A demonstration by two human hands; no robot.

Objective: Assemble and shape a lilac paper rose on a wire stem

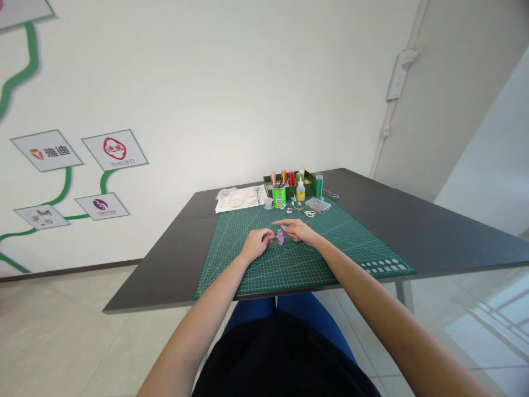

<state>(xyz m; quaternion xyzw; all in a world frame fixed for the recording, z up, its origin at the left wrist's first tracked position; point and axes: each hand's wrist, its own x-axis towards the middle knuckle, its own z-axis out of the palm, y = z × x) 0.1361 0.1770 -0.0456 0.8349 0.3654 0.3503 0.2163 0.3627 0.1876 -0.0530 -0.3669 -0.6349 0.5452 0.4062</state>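
Note:
A small purple flower [280, 237] is held up just above the green cutting mat, its head turned to the right. My left hand [258, 243] pinches it from the left side, apparently by a thin stem that is hardly visible. Close by on the other side is my right hand [298, 230], index finger stretched out to the left and the other fingers loosely bent. I see nothing in it. Whether its fingertips touch the petals, I cannot tell. Both forearms rest over the cutting mat [231, 264].
Behind my hands lie white-handled scissors [309, 213], a clear plastic case [318, 205] and small flower pieces [289, 210]. Farther back stand a green can [279, 196], a yellow glue bottle [301, 191], a green thread spool [318, 186], a dark green box [309, 188] and white paper [239, 199].

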